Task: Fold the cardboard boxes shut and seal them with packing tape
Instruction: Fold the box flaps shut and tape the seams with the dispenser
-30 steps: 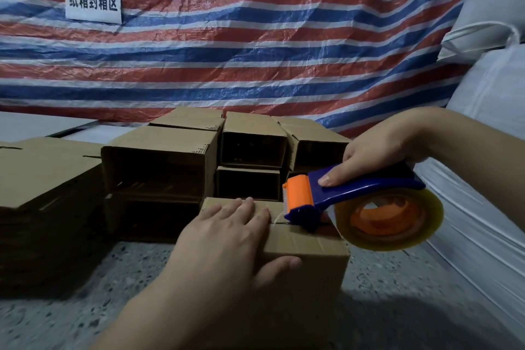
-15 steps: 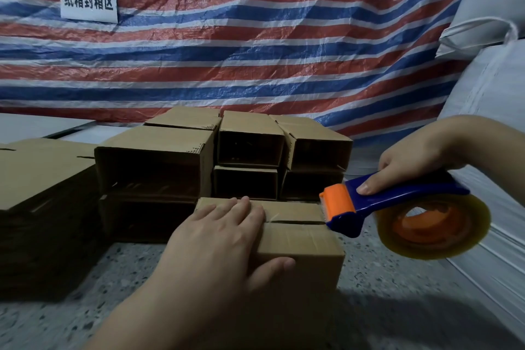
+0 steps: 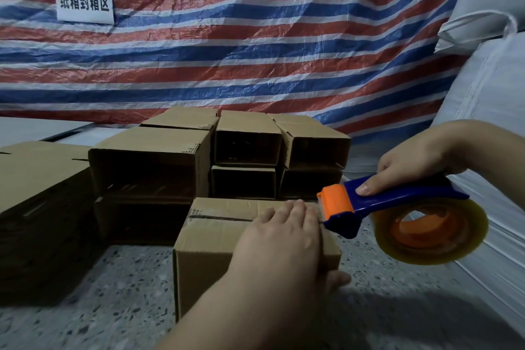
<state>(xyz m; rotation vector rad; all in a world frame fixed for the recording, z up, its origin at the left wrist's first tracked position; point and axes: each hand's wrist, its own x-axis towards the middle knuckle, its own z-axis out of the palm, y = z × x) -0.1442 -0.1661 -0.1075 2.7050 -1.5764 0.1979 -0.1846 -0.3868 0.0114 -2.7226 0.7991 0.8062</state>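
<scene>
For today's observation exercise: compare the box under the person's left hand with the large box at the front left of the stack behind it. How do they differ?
The near box has its top flaps folded shut; the large stacked box lies with an open end facing the camera. The near box stands alone on the speckled floor; the large one rests on another box. The left hand presses the near box; nothing touches the large one. Both are plain brown cardboard.

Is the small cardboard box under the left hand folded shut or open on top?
Shut: the small cardboard box has flaps lying flat, meeting at a seam; left hand presses them.
</scene>
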